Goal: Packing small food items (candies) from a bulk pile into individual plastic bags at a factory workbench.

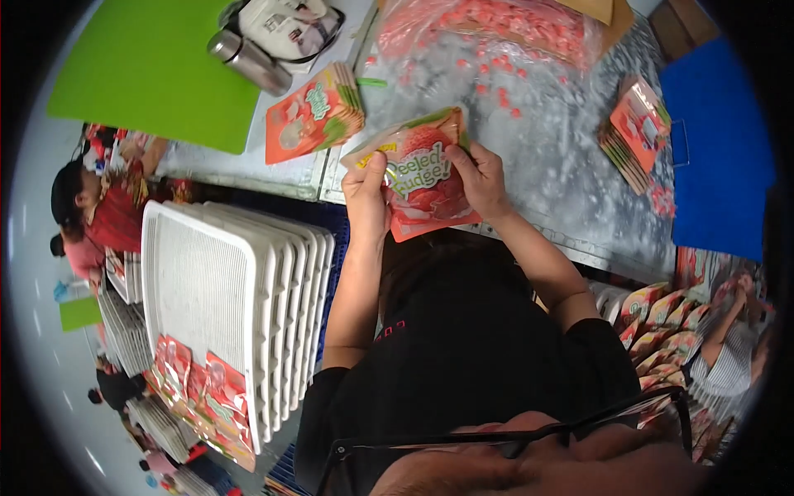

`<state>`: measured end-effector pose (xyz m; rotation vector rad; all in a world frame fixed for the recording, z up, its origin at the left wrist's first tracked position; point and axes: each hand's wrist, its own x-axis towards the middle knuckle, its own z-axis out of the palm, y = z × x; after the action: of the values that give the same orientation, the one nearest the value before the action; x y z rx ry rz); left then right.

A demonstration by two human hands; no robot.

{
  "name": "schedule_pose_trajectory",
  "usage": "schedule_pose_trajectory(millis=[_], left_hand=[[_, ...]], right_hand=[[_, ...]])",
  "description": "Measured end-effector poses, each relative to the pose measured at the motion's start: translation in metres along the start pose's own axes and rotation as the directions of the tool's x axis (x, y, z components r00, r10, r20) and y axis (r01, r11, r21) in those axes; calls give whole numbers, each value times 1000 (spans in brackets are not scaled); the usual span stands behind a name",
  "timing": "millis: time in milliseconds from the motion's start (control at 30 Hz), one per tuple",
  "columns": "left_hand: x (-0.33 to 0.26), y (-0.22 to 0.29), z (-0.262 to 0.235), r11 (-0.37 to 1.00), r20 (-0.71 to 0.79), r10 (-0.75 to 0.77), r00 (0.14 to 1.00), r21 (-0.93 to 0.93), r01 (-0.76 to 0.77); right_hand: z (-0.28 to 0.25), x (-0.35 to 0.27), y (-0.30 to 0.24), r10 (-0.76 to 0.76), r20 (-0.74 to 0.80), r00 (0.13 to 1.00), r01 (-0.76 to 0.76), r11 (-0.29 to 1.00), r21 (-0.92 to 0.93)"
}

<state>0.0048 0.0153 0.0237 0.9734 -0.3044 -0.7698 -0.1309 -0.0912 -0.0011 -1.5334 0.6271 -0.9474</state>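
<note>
A: Ok, head view: what are the fingers [376, 169] up to?

B: Clamped on a red pouch [418, 178], both sides. Left hand [364, 198] has one edge, right hand [486, 183] has the other, thumbs on the printed face, the rest mostly tucked behind. Can't tell if a second pouch is layered in there, or if the top's sealed.

A: So what could go sideways?

B: Slipping, probably. The pouch sits right between the fingers, around the near edge of the counter [571, 157], and the film looks slick. If one thumb eases off, it could swing down and miss the counter altogether.

A: And the whitish dusting on the counter, just beyond the fingers?

B: Yeah, if that gets on the thumbs, grip likely gets worse. Also, loose red pieces [515, 112] lie farther out past the right fingers, below the clear plastic bag [488, 21]. A sleeve or wrist reaching over could scatter them.

A: What about the pouch stack [310, 116] up and left of the left fingers?

B: Near enough for a careless elbow. It's fanned, so a bump might slide it into the steel flask [248, 62] beyond.
</note>
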Motion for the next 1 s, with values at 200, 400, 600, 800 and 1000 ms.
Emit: schedule_pose_trajectory(millis=[200, 400, 600, 800, 1000], left_hand=[[2, -6, 6, 998, -24, -67, 997, -21, 67], [0, -16, 4, 999, 99, -42, 994, 35, 38], [-8, -15, 8, 995, 119, -51, 992, 96, 39], [-2, -19, 0, 982, 113, 78, 991, 165, -96], [-11, -18, 6, 986, 69, -6, 998, 169, -6]], right_hand=[[-14, 7, -3, 167, 143, 975, -204, 931, 302], [-20, 12, 3, 51, 131, 990, -78, 974, 211], [-19, 10, 0, 55, 63, 996, -72, 946, 317], [-23, 9, -9, 91, 159, 983, -127, 965, 231], [-24, 9, -11, 118, 189, 975, -184, 904, 385]])
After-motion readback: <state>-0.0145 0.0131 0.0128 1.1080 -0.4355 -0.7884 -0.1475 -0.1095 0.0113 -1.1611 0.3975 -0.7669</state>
